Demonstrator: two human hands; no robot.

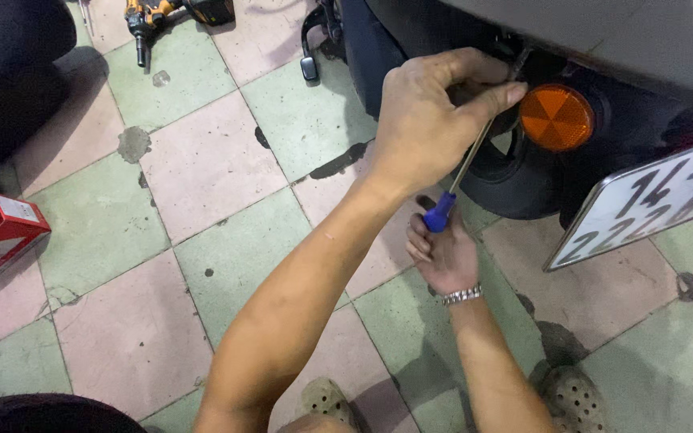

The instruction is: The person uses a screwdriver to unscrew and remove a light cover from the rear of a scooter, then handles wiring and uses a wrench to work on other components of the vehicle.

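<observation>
Under the scooter's rear, beside the orange reflector: left hand up high, fingers pinching the screwdriver shaft; lower down, right hand, fingers curled around its blue handle.

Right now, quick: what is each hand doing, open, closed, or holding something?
Left hand: closed, fingers pinching the upper shaft of the screwdriver near the orange reflector.
Right hand: closed around the screwdriver's blue handle.
</observation>
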